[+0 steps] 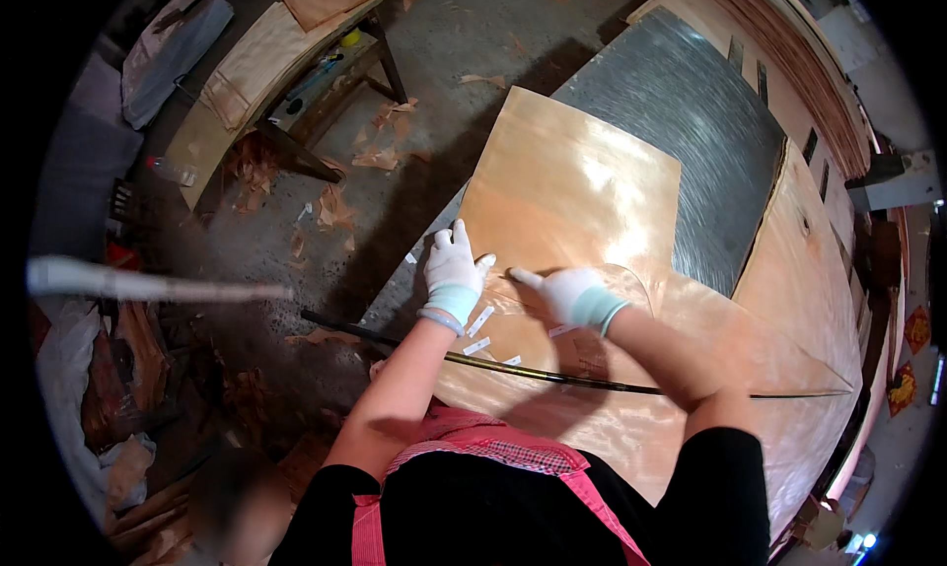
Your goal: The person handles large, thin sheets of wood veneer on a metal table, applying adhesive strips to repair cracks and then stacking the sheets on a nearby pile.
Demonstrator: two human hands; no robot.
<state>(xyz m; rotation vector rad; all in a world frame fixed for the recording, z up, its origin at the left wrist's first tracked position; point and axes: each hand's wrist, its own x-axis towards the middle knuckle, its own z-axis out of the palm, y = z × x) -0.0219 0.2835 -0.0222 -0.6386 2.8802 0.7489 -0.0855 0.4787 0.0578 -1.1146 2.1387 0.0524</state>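
Observation:
My left hand [455, 272], in a white glove with a pale cuff, rests with its fingers apart at the left edge of a smooth tan wood veneer sheet [582, 172]. My right hand [572, 295], gloved the same way and slightly blurred, stretches a finger toward a small dark mark at the sheet's near part. I see nothing held in either hand. Short white strips [479, 321] lie on the wood just below my left hand. A long thin dark rod [552, 377] crosses the wood between my body and my hands, passing under my forearms.
Beneath the veneer lies a dark grey, scratched board [681, 103]. Larger wood sheets [799, 270] extend to the right. A low bench [296, 63] bearing thin wood stands at the far left. Veneer scraps [380, 159] litter the floor. Another person's blurred sleeved arm [148, 280] reaches in from the left.

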